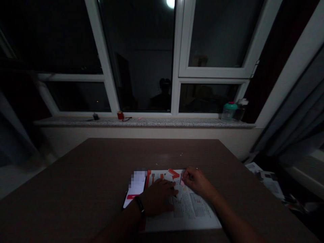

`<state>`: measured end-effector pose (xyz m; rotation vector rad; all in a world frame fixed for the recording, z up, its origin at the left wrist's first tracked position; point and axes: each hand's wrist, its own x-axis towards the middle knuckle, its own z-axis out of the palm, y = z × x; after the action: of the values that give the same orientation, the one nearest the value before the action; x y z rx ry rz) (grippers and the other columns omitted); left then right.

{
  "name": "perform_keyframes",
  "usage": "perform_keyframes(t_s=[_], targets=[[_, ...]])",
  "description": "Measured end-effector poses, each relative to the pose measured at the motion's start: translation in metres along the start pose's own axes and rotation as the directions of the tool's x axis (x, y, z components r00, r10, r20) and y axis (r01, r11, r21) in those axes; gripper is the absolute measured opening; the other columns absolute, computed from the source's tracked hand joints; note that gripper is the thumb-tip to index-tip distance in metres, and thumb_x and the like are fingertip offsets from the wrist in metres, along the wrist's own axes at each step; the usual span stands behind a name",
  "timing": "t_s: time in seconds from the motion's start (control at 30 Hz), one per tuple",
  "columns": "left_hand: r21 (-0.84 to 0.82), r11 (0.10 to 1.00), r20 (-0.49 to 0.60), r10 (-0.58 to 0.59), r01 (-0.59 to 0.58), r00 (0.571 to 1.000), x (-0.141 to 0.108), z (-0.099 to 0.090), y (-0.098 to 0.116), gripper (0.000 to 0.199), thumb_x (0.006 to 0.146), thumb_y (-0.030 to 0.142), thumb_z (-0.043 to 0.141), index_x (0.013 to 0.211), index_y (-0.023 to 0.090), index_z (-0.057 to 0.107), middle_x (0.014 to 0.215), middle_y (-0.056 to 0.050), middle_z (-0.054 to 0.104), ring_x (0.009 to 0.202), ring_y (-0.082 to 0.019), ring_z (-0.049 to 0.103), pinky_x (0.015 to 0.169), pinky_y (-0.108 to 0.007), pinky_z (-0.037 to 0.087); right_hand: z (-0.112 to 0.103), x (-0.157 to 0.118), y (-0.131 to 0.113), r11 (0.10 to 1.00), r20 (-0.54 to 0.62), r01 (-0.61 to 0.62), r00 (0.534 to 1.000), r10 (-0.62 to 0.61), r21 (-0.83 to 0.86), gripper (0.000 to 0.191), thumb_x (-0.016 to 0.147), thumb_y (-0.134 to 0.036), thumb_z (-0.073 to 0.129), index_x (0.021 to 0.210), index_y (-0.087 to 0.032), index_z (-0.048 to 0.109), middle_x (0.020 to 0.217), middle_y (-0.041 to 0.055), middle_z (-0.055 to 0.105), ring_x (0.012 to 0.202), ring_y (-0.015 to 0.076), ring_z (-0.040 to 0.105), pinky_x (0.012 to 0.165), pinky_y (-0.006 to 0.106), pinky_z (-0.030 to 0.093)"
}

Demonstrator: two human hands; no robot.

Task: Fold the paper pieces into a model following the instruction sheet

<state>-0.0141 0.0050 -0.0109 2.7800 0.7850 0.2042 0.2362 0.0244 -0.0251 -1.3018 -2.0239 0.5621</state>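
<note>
A printed paper sheet [186, 211] with red-orange markings lies on the brown wooden table [108, 168], near its front edge. My left hand [158, 197], with a black band on its wrist, rests palm down on the sheet, its fingers together. My right hand [197, 182] sits at the sheet's far edge, fingertips bunched on a small pink paper slip [181, 182]. Beside my left hand lies a white sheet [136, 185], partly blurred out, with a dark edge beneath it. Cut paper pieces [172, 175] with red shapes lie between my hands.
A stone window sill runs beyond the table, holding a small red object [120, 115], a black object [95, 116] and several bottles [229, 112]. Papers [264, 180] lie low on the right, past the table edge. Grey curtains hang at both sides.
</note>
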Motion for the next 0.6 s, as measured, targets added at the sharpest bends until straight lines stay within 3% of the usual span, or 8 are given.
perform_keyframes(t_s=[0.23, 0.37, 0.6], targets=[[0.030, 1.000, 0.019, -0.003, 0.003, 1.000, 0.000, -0.005, 0.005, 0.055, 0.085, 0.042, 0.071, 0.134, 0.026, 0.053, 0.145, -0.010, 0.047, 0.131, -0.031, 0.044, 0.110, -0.050, 0.032, 0.012, -0.001, -0.001, 0.994, 0.005, 0.112, 0.994, -0.112, 0.022, 0.006, 0.080, -0.017, 0.064, 0.079, -0.020, 0.059, 0.086, 0.0019, 0.060, 0.080, 0.0169, 0.057, 0.072, 0.026, 0.040], [0.017, 1.000, 0.014, -0.008, 0.008, 1.000, 0.000, -0.006, 0.006, 0.056, 0.083, 0.042, 0.072, 0.133, 0.026, 0.053, 0.143, -0.010, 0.048, 0.130, -0.031, 0.045, 0.109, -0.049, 0.033, 0.018, -0.003, 0.001, 0.986, 0.055, 0.151, 0.986, -0.155, 0.077, 0.018, 0.073, -0.010, 0.066, 0.082, -0.020, 0.055, 0.090, 0.0004, 0.058, 0.085, 0.0167, 0.056, 0.076, 0.026, 0.040], [-0.008, 1.000, 0.000, 0.002, -0.002, 1.000, 0.001, -0.005, 0.004, 0.047, 0.081, 0.038, 0.074, 0.122, 0.025, 0.057, 0.143, -0.009, 0.049, 0.130, -0.029, 0.046, 0.108, -0.048, 0.032, 0.026, 0.000, 0.004, 0.992, 0.003, 0.111, 0.994, -0.111, 0.064, 0.014, 0.075, -0.009, 0.060, 0.080, -0.020, 0.052, 0.084, -0.0014, 0.054, 0.069, 0.0123, 0.049, 0.062, 0.022, 0.034]])
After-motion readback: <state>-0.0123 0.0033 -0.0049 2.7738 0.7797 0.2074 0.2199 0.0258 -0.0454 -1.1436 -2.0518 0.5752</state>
